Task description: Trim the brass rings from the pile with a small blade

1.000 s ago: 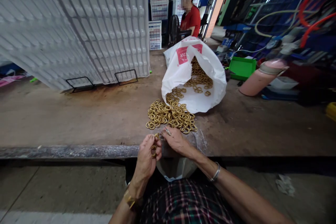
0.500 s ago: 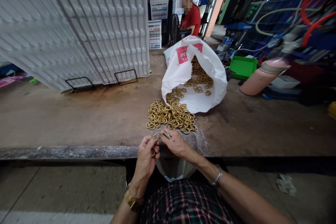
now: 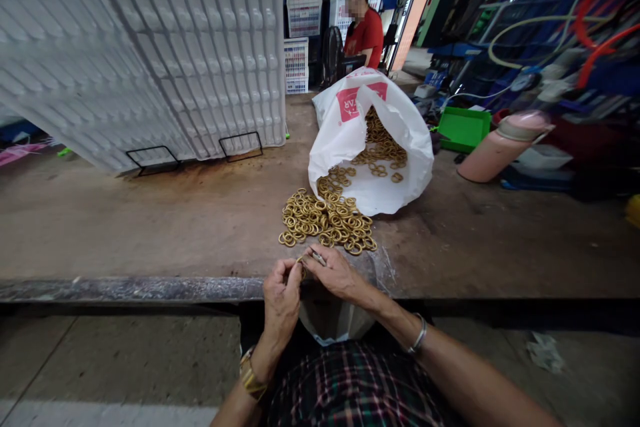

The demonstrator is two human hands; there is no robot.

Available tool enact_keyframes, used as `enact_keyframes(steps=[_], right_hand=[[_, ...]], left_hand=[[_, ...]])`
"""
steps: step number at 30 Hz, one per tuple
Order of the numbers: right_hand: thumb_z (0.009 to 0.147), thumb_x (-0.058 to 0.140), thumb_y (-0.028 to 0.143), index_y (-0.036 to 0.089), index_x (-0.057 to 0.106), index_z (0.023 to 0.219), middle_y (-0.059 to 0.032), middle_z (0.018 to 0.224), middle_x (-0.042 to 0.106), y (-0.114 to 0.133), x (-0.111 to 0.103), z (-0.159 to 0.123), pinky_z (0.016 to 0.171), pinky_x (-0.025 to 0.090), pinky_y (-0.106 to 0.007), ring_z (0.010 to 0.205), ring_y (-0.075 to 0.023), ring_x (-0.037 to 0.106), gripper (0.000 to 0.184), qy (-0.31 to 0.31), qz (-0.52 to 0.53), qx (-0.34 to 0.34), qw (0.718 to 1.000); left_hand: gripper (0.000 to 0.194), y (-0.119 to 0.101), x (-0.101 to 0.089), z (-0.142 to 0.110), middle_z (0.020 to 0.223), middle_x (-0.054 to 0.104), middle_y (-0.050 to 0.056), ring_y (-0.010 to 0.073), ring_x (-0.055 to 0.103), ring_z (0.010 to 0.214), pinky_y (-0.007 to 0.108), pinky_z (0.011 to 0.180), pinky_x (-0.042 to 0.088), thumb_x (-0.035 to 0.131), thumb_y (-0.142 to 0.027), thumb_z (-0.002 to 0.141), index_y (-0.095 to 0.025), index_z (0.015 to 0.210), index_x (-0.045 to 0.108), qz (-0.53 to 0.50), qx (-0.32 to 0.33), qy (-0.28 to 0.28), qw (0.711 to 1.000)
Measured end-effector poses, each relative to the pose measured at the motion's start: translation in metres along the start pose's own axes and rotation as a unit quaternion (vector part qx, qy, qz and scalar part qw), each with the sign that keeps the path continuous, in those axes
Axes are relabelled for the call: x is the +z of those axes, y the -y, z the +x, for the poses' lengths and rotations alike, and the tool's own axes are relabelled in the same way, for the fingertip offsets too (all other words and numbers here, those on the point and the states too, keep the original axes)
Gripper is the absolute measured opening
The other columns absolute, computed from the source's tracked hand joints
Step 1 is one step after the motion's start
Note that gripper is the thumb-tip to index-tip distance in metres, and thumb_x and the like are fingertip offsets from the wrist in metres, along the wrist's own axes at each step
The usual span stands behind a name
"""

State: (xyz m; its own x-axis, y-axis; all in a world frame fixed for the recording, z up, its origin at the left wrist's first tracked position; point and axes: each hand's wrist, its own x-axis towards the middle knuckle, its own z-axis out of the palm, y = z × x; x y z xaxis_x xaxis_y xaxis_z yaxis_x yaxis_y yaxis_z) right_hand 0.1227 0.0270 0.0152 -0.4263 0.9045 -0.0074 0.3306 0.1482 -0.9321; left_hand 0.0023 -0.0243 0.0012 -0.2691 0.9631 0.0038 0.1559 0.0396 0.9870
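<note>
A pile of several gold-coloured rings (image 3: 327, 220) spills from a white plastic bag (image 3: 373, 140) lying on the worn table (image 3: 150, 227). At the table's front edge my left hand (image 3: 281, 300) is closed, pinching a gold ring (image 3: 301, 261) between its fingertips. My right hand (image 3: 336, 272) is closed on a small metal tool (image 3: 317, 255) whose tip meets that ring. Below the two hands hangs an open white bag (image 3: 333, 320) over my lap.
White moulded plastic trays (image 3: 145, 47) lean on wire stands at the back left. A person in a red shirt (image 3: 364, 30) sits beyond the table. A green tray (image 3: 463, 128), a pink cylinder (image 3: 497, 147) and hoses crowd the right. White crates (image 3: 300, 7) are stacked behind.
My left hand has turned and lifted slightly; the ring that hung lower in its fingers is now pinched up at the fingertips against the tool. My right hand barely moved.
</note>
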Motion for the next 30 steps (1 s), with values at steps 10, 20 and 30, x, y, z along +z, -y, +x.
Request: enact_keyframes(steps=[10, 20, 30], right_hand=[[0.077, 0.044, 0.031, 0.018, 0.041, 0.054, 0.0063, 0.049, 0.038, -0.006, 0.001, 0.001, 0.048, 0.028, -0.02, 0.048, -0.0074, 0.035, 0.027, -0.023, 0.057, 0.041, 0.997], [0.077, 0.043, 0.026, 0.016, 0.05, 0.06, 0.0053, 0.052, 0.047, -0.013, 0.004, 0.002, 0.049, 0.031, -0.019, 0.047, -0.0067, 0.039, 0.021, -0.015, 0.101, 0.05, 0.993], [0.074, 0.039, 0.011, 0.016, 0.057, 0.08, 0.0003, 0.065, 0.056, -0.018, 0.003, -0.003, 0.057, 0.032, -0.021, 0.059, -0.0106, 0.048, 0.019, -0.02, -0.12, -0.015, 0.992]], left_hand=[[0.021, -0.003, 0.002, -0.003, 0.058, 0.051, -0.004, 0.0075, 0.044, 0.047, 0.02, 0.048, 0.036, 0.051, -0.038, 0.079, -0.018, 0.078, 0.056, -0.052, -0.045, 0.049, 0.996], [0.028, -0.008, 0.003, -0.005, 0.062, 0.048, -0.006, 0.0016, 0.036, 0.04, 0.014, 0.036, 0.023, 0.061, -0.041, 0.074, -0.018, 0.081, 0.046, -0.333, -0.206, 0.133, 0.91], [0.028, -0.005, 0.002, -0.003, 0.056, 0.048, -0.007, 0.0026, 0.036, 0.04, 0.015, 0.037, 0.025, 0.063, -0.039, 0.072, -0.018, 0.08, 0.046, -0.313, -0.182, 0.091, 0.928]])
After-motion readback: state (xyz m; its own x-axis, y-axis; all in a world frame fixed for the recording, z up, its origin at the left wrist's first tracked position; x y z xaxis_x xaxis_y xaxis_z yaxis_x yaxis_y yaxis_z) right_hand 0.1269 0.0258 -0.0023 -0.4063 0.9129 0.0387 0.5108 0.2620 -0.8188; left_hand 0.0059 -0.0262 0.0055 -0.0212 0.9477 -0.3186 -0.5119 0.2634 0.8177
